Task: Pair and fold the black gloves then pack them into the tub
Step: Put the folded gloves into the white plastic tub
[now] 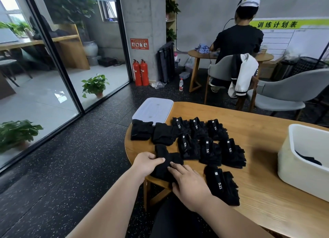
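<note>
One black glove [171, 156]: left hand [147, 164] grips edge, right hand [190, 182] presses flat.

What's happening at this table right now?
A person is folding a black glove at the table's near edge. The left hand holds it and the right hand presses it flat. Other folded gloves lie in rows beside it. The white tub on the right has something dark inside.

The black gloves [222, 184] are matt cloth. The oval light-brown table [267, 193] is smooth wood with visible grain. The white rectangular tub [292, 168] and the flat pale lid [153, 109] are smooth plastic.
</note>
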Demonstrator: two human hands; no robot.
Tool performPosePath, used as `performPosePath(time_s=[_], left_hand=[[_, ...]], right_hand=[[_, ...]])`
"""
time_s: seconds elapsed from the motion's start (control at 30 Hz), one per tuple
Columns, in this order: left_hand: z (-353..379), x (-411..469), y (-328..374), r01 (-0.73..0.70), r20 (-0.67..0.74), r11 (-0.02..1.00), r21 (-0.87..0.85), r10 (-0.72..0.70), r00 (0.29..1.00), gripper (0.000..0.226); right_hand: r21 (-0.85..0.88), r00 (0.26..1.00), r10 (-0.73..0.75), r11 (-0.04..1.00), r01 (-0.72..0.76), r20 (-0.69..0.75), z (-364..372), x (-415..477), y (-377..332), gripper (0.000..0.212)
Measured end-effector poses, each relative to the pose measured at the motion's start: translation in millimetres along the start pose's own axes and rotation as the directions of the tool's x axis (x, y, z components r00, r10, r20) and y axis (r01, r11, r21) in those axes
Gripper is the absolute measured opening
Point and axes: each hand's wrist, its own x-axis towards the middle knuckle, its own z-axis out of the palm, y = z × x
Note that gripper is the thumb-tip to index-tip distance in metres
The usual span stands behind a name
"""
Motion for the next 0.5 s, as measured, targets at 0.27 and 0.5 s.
performPosePath(time_s=[0.27,0.5], left_hand=[[-4,-31,27,-0.131,-0.070,0.991,-0.027,0.129,0.989,0.047],[-5,-50,86,-0.290,-0.047,0.951,-0.104,0.286,0.957,0.045]], right_hand=[[0.275,0.982,0.110,0.959,-0.065,-0.151,-29,-3,0,0.040],[0.556,0.907,0.363,0.809,-0.193,-0.212,-91,6,12,0.071]])
